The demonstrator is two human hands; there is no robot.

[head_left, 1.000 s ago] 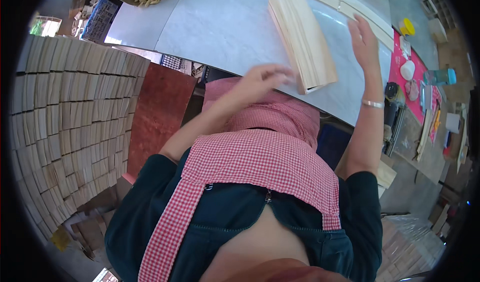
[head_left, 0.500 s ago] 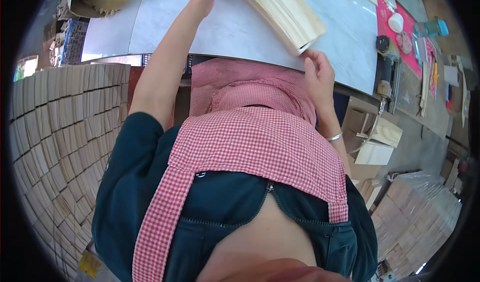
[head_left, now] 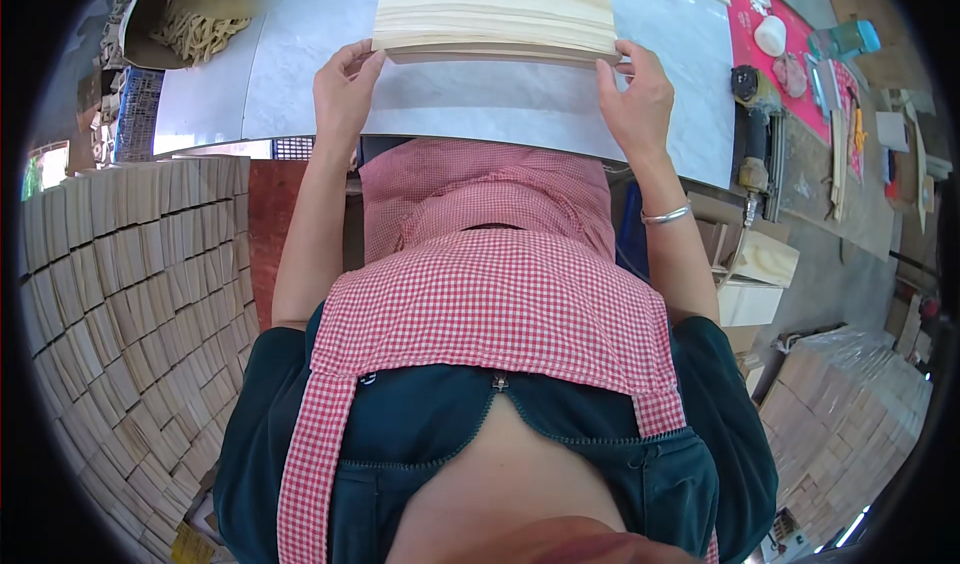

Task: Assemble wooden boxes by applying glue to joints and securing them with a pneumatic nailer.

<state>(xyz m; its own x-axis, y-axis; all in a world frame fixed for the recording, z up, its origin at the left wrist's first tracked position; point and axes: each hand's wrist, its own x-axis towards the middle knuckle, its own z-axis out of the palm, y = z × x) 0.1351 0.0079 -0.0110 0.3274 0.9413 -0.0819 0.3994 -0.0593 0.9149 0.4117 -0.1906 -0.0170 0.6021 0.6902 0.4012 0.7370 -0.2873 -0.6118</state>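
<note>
A red-and-white checked apron (head_left: 495,304) fills the lower centre of the frame. Beyond it, the left hand (head_left: 346,89) and the right hand (head_left: 638,94), its wrist wearing a silver bangle (head_left: 667,215), are partly closed, thumbs and fingertips gripping the near corners of a stack of pale wooden boards (head_left: 495,14). The stack lies lengthwise across the upper centre, over a whitish marbled table (head_left: 490,109); whether its near edge is lifted cannot be told. Farther out, pale wooden pieces (head_left: 130,284) are piled at left, a bin of beige strips (head_left: 205,39) sits upper left, and a teal-capped bottle (head_left: 845,40) lies upper right.
</note>
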